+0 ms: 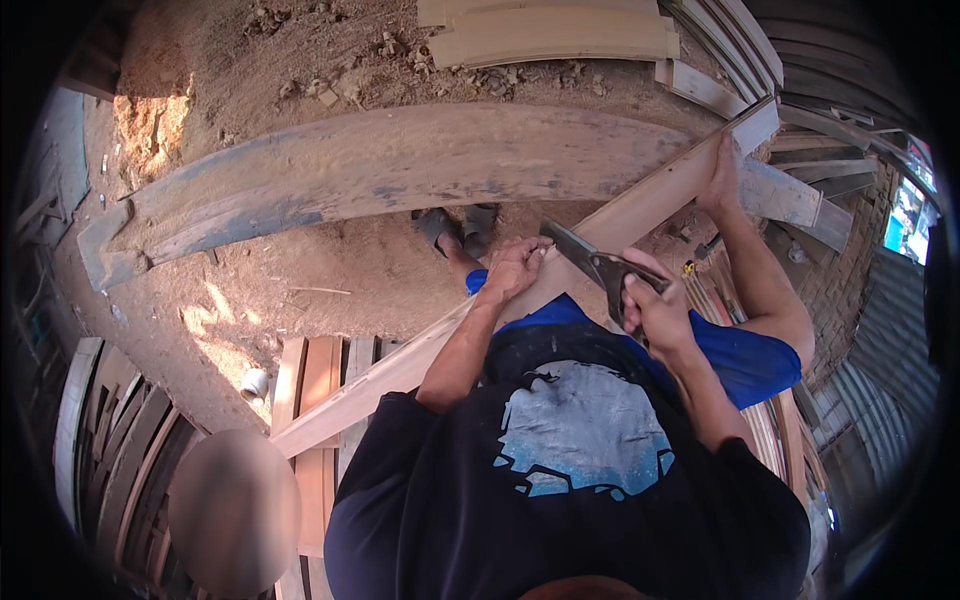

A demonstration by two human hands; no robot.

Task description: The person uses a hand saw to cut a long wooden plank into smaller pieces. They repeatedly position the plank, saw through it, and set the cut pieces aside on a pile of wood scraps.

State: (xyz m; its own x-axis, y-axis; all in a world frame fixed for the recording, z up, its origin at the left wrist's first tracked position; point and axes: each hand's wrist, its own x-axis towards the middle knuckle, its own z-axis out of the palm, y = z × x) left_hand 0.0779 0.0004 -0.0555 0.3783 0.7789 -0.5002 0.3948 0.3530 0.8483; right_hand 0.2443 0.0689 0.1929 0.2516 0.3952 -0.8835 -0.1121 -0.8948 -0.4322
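A long pale wooden plank (640,205) runs diagonally from lower left to upper right, passing in front of my body. My left hand (520,266) presses on it from above, fingers curled at its edge close to the saw. In my right hand (660,308) is the dark handle of a handsaw (575,246). Its blade lies across the plank just right of my left fingers; how deep it sits in the wood I cannot tell. My bare right foot (722,178) rests against the plank's far part, with that knee bent outward.
A long, worn wooden bench (400,160) stretches across the view beneath the plank's far part. Boards are stacked at the top (555,35), and more timber stands at lower left (120,450). Sandals (480,222) and a white cup-like container (254,383) are on the dusty ground.
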